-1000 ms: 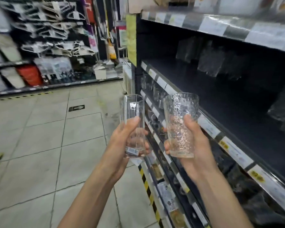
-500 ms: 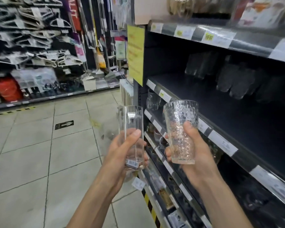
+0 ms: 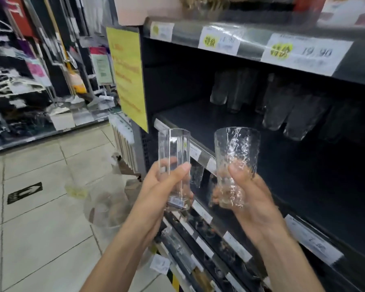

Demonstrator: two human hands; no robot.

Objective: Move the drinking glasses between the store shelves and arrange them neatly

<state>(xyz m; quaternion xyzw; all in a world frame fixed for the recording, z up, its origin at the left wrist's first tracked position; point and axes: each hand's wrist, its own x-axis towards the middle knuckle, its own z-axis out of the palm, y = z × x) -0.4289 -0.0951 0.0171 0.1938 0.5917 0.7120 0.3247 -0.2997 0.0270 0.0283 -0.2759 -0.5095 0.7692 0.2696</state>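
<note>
Store aisle with dark shelving (image 3: 198,123). The left hand (image 3: 162,186) grips a plain straight-sided glass (image 3: 174,157) with a sticker (image 3: 176,201) near its base. Just beside it, the right hand (image 3: 251,199) grips a rippled glass (image 3: 236,148). Both glasses are upright before the shelf edge. Above the right hand, a price tag (image 3: 306,53) reads "19.90". Beyond it stand blurred shelf glasses (image 3: 293,114).

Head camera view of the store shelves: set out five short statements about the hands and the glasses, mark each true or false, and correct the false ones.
1. The left hand grips a smooth, straight-sided glass. True.
2. The right hand holds nothing. False: it grips a textured glass.
3. Both held glasses stand on the dark shelf. False: both are held upright in the air in front of it.
4. More glasses stand at the back of that shelf. True.
5. A yellow sign hangs at the end of the shelving. True.
</note>
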